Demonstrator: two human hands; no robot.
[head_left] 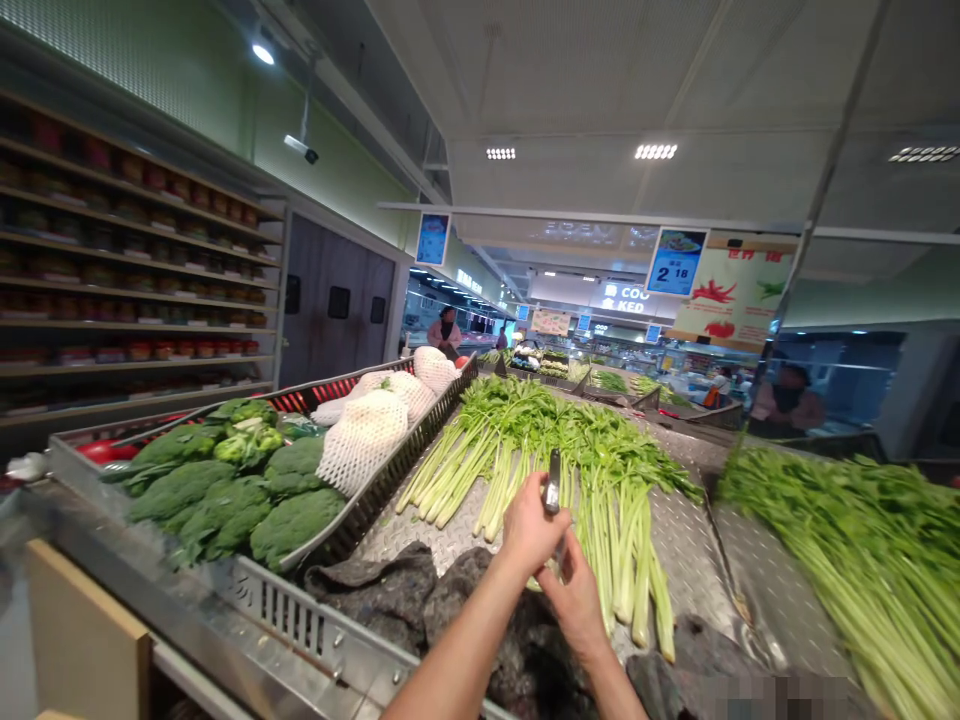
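My left hand (531, 528) is closed around a small tool (553, 483) with a black end and a shiny metal part, pointing up and forward. Its exact kind does not show. Close against it, my right hand (576, 590) has its fingers bent toward the left hand; whatever lies between them is hidden. Both hands hover over bunches of celery (615, 530), laid in a row with leaves at the back and pale stalks toward me. Beneath them is a textured metal shelf (682, 540). Dark crumpled cloth (390, 595) lies along the front edge.
Left of the celery, a grey crate (300, 610) holds broccoli (217, 500) and pale produce in white foam nets (367, 435). A mirror panel at right reflects more celery (832, 560). Price signs (676, 262) hang above. A person (445, 330) stands beyond the crate.
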